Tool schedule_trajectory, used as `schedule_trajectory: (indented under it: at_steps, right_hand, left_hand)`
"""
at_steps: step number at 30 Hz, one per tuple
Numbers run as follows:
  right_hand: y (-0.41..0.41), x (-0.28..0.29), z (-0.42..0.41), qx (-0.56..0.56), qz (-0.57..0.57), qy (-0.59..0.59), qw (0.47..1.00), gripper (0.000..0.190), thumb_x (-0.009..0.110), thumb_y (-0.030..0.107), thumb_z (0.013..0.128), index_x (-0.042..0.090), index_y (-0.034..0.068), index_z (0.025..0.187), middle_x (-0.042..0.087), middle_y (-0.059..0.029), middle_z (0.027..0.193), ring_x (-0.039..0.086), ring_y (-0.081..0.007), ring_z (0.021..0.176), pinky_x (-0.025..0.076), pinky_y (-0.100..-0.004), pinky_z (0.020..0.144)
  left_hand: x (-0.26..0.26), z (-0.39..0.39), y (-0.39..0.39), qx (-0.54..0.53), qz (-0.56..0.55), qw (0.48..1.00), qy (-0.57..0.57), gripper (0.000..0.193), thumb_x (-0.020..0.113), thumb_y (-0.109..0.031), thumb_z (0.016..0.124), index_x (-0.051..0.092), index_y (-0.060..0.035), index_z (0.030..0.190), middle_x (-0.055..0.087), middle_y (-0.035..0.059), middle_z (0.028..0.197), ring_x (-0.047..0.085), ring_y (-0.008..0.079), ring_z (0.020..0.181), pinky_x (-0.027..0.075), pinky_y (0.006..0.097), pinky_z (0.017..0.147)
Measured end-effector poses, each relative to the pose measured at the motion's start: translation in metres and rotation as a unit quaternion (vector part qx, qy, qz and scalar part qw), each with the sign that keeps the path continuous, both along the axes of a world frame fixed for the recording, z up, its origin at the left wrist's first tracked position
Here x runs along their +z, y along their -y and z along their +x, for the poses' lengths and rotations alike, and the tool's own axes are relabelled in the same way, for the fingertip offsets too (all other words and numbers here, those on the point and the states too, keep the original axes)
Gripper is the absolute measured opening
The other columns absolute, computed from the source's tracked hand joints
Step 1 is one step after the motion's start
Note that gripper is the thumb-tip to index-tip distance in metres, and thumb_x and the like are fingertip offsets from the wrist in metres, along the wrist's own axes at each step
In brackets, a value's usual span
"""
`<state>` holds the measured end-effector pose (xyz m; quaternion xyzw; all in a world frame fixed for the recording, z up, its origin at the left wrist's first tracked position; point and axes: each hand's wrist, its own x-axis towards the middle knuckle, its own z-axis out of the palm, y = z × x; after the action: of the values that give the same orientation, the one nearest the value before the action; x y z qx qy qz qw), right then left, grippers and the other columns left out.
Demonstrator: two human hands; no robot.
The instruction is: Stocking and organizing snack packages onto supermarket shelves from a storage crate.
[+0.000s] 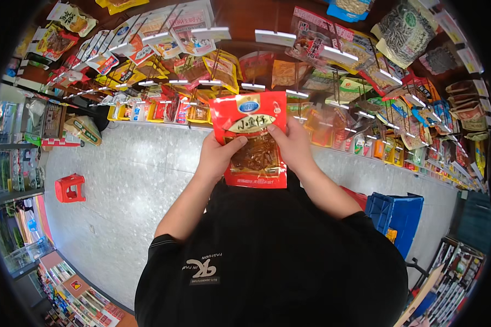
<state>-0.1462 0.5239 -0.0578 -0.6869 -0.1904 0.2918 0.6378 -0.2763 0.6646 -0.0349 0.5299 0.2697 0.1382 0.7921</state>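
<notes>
Between my two hands, in front of my chest, is a red snack pouch with a clear window showing brown food inside. It bears writing and a blue oval logo near its top. My left hand grips the pouch's left edge, thumb across the front by the window. On the other edge, my right hand holds it with the thumb pressed near the printed oval. The fingers of both hands are mostly hidden behind the pouch. Beyond it, snack packets hang from metal hooks with white price tags.
Below the hooks runs a row of yellow bins with small packets. A red plastic stool stands on the grey tiled floor to the left. A blue crate is at my right. Stocked shelves stand at lower left.
</notes>
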Motion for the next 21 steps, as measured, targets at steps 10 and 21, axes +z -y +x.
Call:
schedule_trajectory:
  at_steps: [10, 21]
  right_hand:
    - [-0.035, 0.006, 0.016, 0.050, 0.065, -0.033, 0.996, 0.022, 0.057, 0.009, 0.093, 0.055, -0.001, 0.112, 0.064, -0.0057, 0.105, 0.058, -0.0100, 0.096, 0.047, -0.0269, 0.084]
    - [-0.057, 0.002, 0.047, 0.091, 0.029, 0.001, 0.995, 0.024, 0.056, 0.009, 0.093, 0.054, -0.001, 0.114, 0.063, -0.0060, 0.107, 0.058, -0.0107, 0.097, 0.046, -0.0278, 0.085]
  left_hand:
    - [-0.016, 0.014, -0.039, 0.008, -0.039, 0.999, 0.012, 0.024, 0.064, 0.001, 0.085, 0.061, 0.0012, 0.109, 0.066, 0.0078, 0.105, 0.062, 0.0128, 0.094, 0.050, 0.0278, 0.084]
    - [-0.023, 0.037, -0.054, 0.032, -0.042, 0.999, -0.010, 0.026, 0.063, 0.001, 0.085, 0.060, -0.0001, 0.111, 0.066, 0.0074, 0.106, 0.062, 0.0128, 0.094, 0.049, 0.0276, 0.084]
